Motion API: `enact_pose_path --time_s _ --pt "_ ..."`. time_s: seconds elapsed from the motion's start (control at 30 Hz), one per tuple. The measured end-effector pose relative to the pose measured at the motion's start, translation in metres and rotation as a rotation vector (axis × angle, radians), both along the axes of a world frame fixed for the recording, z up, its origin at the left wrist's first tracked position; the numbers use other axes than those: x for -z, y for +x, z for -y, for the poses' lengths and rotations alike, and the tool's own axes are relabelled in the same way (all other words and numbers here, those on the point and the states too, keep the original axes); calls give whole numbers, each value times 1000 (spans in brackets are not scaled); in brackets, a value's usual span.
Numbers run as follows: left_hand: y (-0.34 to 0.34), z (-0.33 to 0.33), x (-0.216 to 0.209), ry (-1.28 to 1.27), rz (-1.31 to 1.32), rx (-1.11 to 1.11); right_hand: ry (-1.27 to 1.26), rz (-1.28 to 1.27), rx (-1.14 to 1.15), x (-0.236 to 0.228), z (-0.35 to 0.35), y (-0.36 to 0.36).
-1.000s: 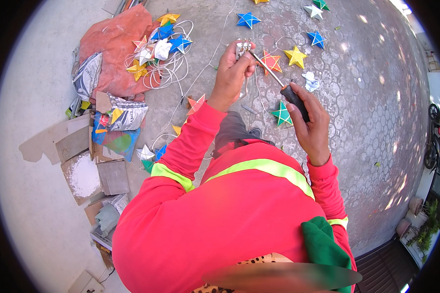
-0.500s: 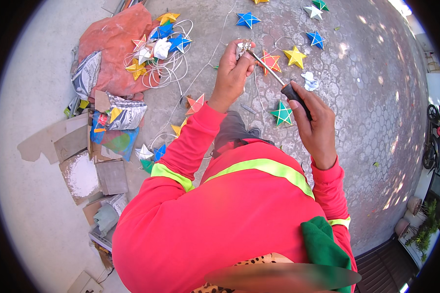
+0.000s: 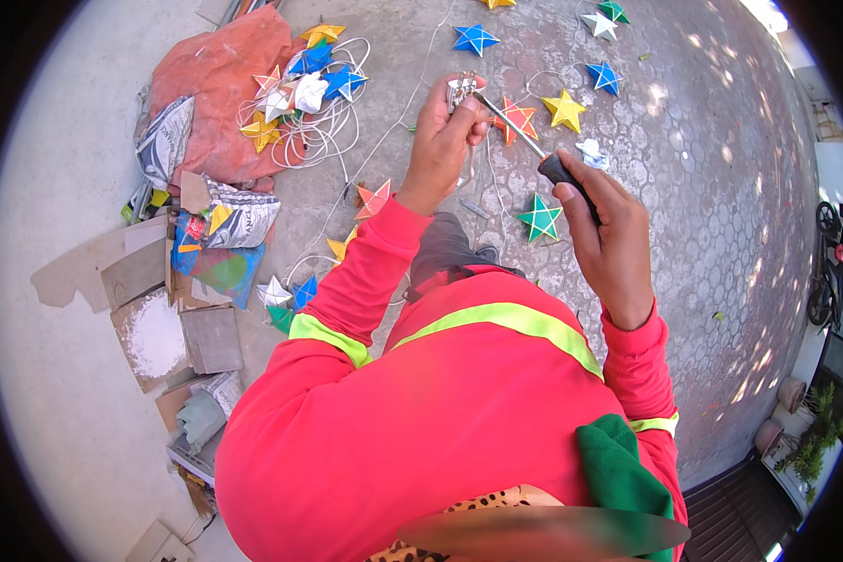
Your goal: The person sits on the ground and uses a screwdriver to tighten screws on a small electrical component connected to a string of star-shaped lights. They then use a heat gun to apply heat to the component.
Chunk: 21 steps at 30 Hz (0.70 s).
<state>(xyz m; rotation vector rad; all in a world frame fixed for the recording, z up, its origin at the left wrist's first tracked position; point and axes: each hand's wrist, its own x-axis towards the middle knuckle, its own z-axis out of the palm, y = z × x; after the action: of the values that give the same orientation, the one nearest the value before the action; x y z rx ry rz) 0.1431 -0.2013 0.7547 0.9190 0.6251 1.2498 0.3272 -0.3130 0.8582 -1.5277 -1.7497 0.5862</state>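
Note:
My left hand [image 3: 442, 145] is raised in front of my body, its thumb and fingers pinching a small white fitting with metal parts [image 3: 457, 93]. Its exact kind is hard to make out. My right hand [image 3: 611, 242] wraps round the black handle of a screwdriver [image 3: 518, 128]. The metal shaft slants up to the left, and its tip meets the fitting by the left fingertips. Beyond the hands, an orange star lantern [image 3: 516, 120] and a yellow star lantern [image 3: 564, 111] lie on the ground, with a green one [image 3: 539, 218] nearer to me.
White cord [image 3: 392, 128] links star lanterns across the paved ground [image 3: 712, 215]. At left, more stars and coiled cord [image 3: 337, 140] lie by an orange sheet [image 3: 217, 80], with sacks [image 3: 242, 214] and cardboard [image 3: 147, 337] below. Potted plants [image 3: 820, 436] stand far right.
The fitting has turned slightly in my left fingers, showing more of its metal side. My right hand has shifted a little to the right and down, with the screwdriver tip still at the fitting.

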Motion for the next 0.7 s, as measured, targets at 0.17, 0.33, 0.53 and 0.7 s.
enact_pose_path --time_s 0.17,0.33,0.53,0.7 --pt "-2 1 -1 -9 57 13 15 19 -3 -2 2 -2" --pt "-5 2 -1 -3 90 50 49 92 -21 -6 2 -3" --pt "-6 4 -3 17 8 32 75 217 -58 -14 2 -4" --pt "-6 4 1 80 -110 -40 127 369 -74 -15 4 -8"
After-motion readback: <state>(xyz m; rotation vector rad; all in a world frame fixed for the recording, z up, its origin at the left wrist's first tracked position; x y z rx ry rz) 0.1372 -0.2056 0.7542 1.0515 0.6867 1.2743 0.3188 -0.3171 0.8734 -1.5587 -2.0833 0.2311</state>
